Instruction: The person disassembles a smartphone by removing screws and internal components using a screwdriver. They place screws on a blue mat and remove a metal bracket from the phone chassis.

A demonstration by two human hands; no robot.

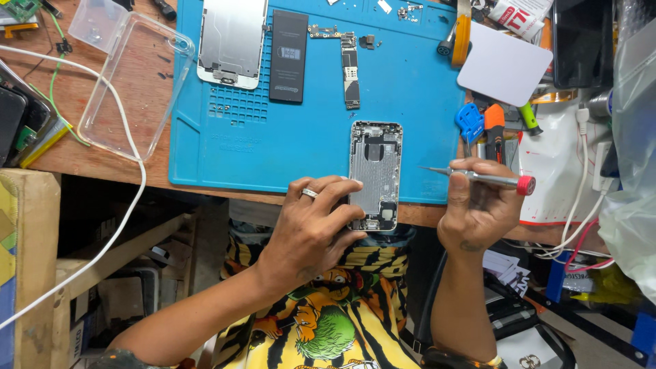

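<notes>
Fingers (335, 198) of the left hand (311, 229) gripped the phone shell (374, 174) by its near edge on the mat (410, 89); it looked light, stiff, thin, best held by its rims. The right hand (478, 205) clasped a screwdriver (478, 178) beside it.

The left hand (311, 229), a ring on one finger, grips the lower left edge of an opened silver phone housing (375, 171) that lies half on the blue repair mat (410, 96) and juts over the front edge of the wooden counter (143, 102). The right hand (478, 205) holds a slim metal screwdriver (478, 178) with a red cap, its tip pointing left, just beside the housing's right edge and not touching it. Farther back on the mat lie a display panel (232, 41) face down, a black battery (289, 55) and a narrow logic board (350, 72). A clear phone case (140, 89) rests on the counter left of the mat.
</notes>
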